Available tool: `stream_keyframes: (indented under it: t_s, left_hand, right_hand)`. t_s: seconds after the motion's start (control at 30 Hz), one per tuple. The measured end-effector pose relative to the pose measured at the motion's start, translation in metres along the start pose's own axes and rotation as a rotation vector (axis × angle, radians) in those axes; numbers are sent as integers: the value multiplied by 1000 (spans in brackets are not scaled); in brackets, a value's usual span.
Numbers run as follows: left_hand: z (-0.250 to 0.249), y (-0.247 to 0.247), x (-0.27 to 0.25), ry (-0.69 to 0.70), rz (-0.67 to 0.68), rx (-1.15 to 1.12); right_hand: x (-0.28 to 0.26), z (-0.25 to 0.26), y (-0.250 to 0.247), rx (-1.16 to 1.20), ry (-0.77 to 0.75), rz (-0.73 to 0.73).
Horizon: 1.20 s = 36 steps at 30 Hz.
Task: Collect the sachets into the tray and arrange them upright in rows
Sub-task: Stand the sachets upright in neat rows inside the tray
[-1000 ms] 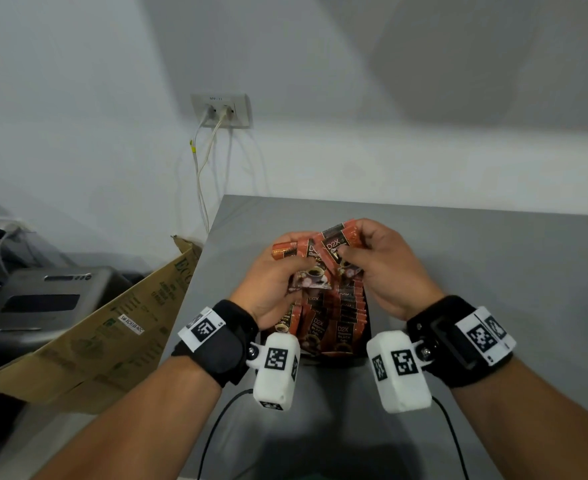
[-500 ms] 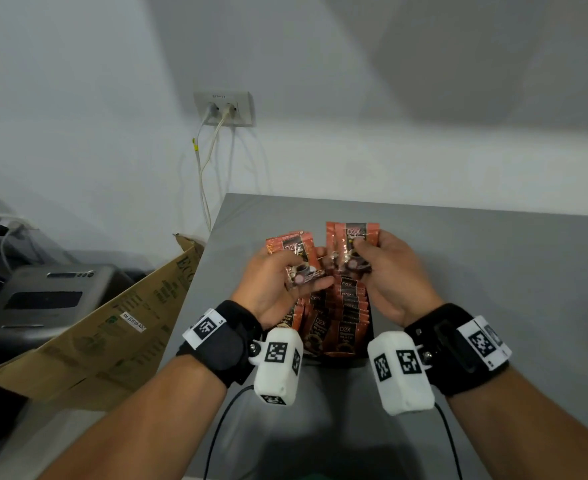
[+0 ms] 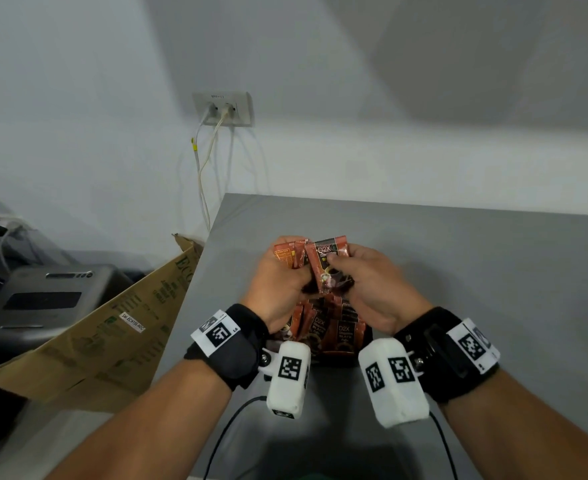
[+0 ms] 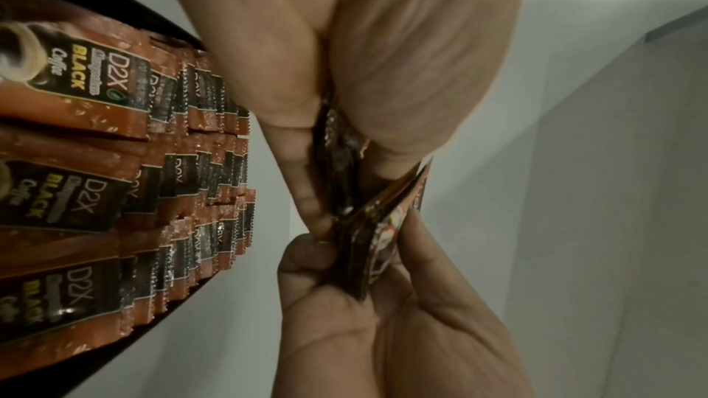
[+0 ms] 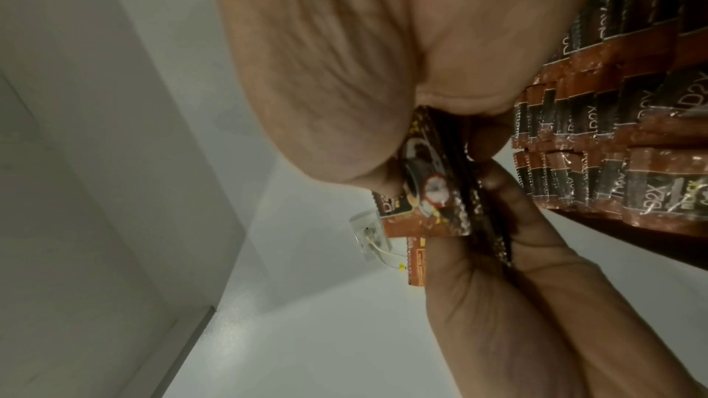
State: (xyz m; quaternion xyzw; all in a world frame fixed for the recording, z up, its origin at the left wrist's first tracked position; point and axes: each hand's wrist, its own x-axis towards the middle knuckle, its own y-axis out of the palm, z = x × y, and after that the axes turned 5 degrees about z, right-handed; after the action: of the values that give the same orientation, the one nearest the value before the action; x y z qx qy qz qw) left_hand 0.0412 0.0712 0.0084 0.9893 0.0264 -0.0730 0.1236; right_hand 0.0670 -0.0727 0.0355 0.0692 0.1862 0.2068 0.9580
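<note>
My left hand [image 3: 278, 282] and right hand [image 3: 372, 285] meet knuckle to knuckle, fingers curled, both pinching sachets [image 3: 327, 268].

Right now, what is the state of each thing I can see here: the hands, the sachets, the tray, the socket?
Left hand: grips several sachets.
Right hand: pinches the front sachet.
Held sachets: bunched together, above the tray.
Sachets in the tray: upright, in rows.
Tray: black, mostly full.
Wall socket: two cables plugged in.
Cardboard box: flattened, beside the table.
</note>
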Motion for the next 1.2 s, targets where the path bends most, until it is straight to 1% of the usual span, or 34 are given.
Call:
stream_keyframes:
  t_s: [0.13,0.23,0.3,0.43,0.47,0.57,0.63,0.73,0.8,0.9,1.0,1.03,1.07,1.13,1.17,1.2]
  left_hand:
    - [-2,-1,4,75,-73,67]
    - [-1,-1,3,85,-31,64]
    - [-2,-2,0,57,19,20]
    - [-7,-6,-1,-89,91,-191]
    - [-8,-8,-1,-113,94,-244]
    - [-10,-13,1,-151,15,-376]
    - [-8,-16,3,-147,-4,-367]
    - [-7,-15,4,-122,7,-256]
    - [-6,-12,4,-109,22,-205]
    - [-5,-6,1,-105,89,-278]
    - [-13,5,-8,-152,182,-369]
    - [-13,8,-9,-160,210,-382]
    - [-13,10,-10,-162,221,-384]
    - [-12,10,-9,-187,203,-388]
    - [-13,8,-8,-198,189,-405]
    - [-14,6,-7,-204,172,-419]
  right_hand:
    - [0,-5,4,48,-50,-25]
    - [1,-6,5,75,-52,-25]
    - [1,-3,4,79,-42,-17]
    - [4,2,-5,101,-48,-70]
    - [5,3,-8,117,-55,-93]
    - [3,3,-17,185,-77,-108]
    - [0,4,-21,238,-94,-71]
    - [-3,1,-22,269,-108,-23]
    - [-3,-3,-17,222,-100,-11]
    - [-2,-7,-6,162,-110,-36]
    - [-2,-9,5,155,-122,-24]
    - [-3,-10,9,114,-136,-19]
    - [-3,-10,11,-3,-166,-15]
    - [-1,-15,7,-396,-247,-16]
    - [0,-17,4,-593,-247,-14]
    - [0,-17,2,-738,-212,-18]
